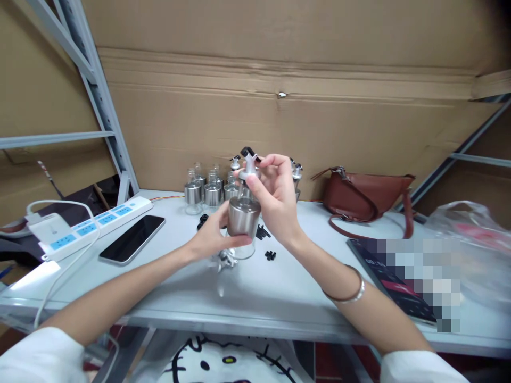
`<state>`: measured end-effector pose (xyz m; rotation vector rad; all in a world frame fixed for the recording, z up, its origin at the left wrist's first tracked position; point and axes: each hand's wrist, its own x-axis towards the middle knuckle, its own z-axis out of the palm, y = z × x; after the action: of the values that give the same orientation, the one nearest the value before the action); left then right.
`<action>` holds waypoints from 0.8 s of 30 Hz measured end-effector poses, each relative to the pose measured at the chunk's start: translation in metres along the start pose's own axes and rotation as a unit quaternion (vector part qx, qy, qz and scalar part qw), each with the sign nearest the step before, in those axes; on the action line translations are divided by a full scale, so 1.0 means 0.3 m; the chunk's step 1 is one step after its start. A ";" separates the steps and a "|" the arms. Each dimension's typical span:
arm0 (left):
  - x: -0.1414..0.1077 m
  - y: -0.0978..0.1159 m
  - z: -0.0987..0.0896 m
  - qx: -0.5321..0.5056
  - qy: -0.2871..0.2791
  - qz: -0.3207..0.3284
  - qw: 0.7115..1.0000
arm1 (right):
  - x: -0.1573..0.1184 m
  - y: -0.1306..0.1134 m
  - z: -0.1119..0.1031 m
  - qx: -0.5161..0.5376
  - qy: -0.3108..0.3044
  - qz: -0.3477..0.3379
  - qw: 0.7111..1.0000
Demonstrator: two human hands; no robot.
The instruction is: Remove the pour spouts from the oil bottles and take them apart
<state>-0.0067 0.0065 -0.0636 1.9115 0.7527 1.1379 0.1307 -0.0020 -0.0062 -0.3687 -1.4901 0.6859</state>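
A glass bottle [244, 215] with a metal band stands upright between my hands in the middle of the view. My left hand [215, 232] is wrapped round its body from the left, low on the band. At the neck, my right hand [277, 194] grips the silver spout cap [250, 164] with its black tip, thumb in front. Some right-hand fingers are hidden behind the cap. Below the bottle lie loose silver spout parts [225, 259]. Small black pieces [270, 255] and black levers [262, 232] lie on the table to the right.
Several similar bottles [193, 192] stand behind, some with spouts. A phone [132, 239] and a power strip [96, 226] lie left on the grey table [175, 298]. A brown bag [359, 196], a tablet [393, 282] and a plastic bag [479, 250] are at the right.
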 end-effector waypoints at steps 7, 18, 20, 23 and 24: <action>-0.099 0.067 0.080 -0.065 -0.108 0.012 0.992 | -0.162 -0.078 0.000 0.082 -0.078 0.070 0.991; -0.133 0.045 0.117 -0.123 -0.129 -0.039 0.983 | -0.239 -0.055 -0.009 0.026 -0.100 0.057 0.993; -0.137 0.039 0.123 -0.120 -0.142 -0.049 0.981 | -0.249 -0.045 -0.009 0.021 -0.105 0.055 0.993; -0.148 0.035 0.131 -0.115 -0.145 -0.063 0.981 | -0.251 -0.042 -0.015 0.040 -0.128 0.089 0.987; -0.151 0.034 0.133 -0.117 -0.146 -0.062 0.980 | -0.250 -0.044 -0.016 0.049 -0.136 0.100 0.984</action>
<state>0.0110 -0.0472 -0.0871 1.7559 0.5416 0.8072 0.1423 -0.0577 -0.0570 -0.3632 -1.6840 0.9981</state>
